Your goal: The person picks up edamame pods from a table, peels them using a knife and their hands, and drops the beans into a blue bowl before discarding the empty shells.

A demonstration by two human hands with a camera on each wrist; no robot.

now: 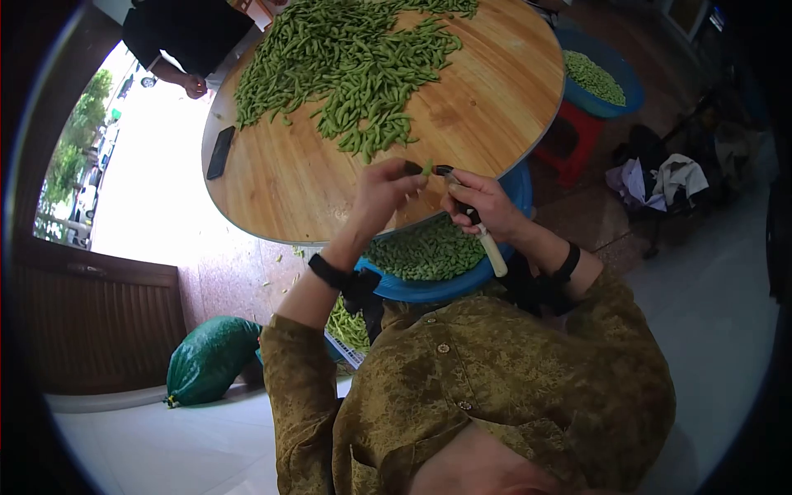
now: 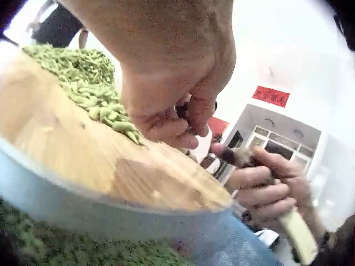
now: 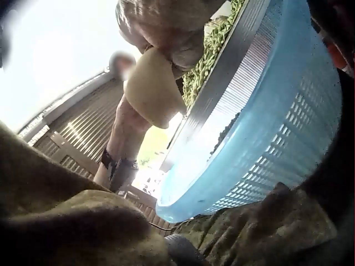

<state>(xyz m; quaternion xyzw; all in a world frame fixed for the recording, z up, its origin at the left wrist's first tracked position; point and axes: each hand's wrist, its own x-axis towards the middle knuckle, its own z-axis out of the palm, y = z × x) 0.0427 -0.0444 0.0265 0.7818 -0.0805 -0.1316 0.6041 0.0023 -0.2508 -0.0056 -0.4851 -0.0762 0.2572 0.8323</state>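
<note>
Over the near edge of the round wooden table (image 1: 495, 99), my left hand (image 1: 381, 196) pinches a green bean pod (image 1: 427, 167) between dark-covered fingertips. My right hand (image 1: 487, 205), close beside it, grips a tool with a cream handle (image 1: 492, 252); its working end is hidden by the fingers. The left wrist view shows the handle (image 2: 299, 235) sticking out below the right fist. A big heap of pods (image 1: 363, 66) covers the table's far half. Under the hands, a blue basket (image 3: 266, 149) holds shelled green beans (image 1: 429, 252), partly beneath the table edge.
A black phone (image 1: 219, 153) lies at the table's left edge. Another person (image 1: 194, 41) stands at the far left. On the right, a blue basin (image 1: 631, 78) of beans sits on a red stool (image 1: 573, 140). A green sack (image 1: 213, 359) rests on the floor at left.
</note>
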